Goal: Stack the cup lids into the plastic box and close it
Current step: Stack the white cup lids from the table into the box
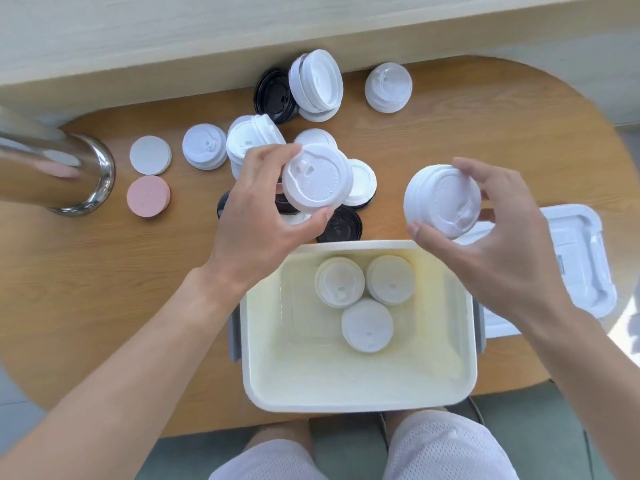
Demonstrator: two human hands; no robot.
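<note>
An open cream plastic box (360,393) stands at the table's near edge with three white cup lids (367,325) lying on its bottom. Above its far rim, my left hand (256,220) grips a white lid (317,176) between thumb and fingers. To the right, my right hand (491,233) holds a small stack of white lids (443,199) by the edge. Several more white lids (251,138) and black lids (341,227) lie in a loose pile beyond the box. The box's clear cover (581,265) lies flat on the right.
A shiny metal cylinder (52,171) stands at the far left. Beside it lie a white disc (150,154) and a pink disc (148,195). A tall stack of white lids (317,83) and a single lid stack (388,86) sit near the table's far edge.
</note>
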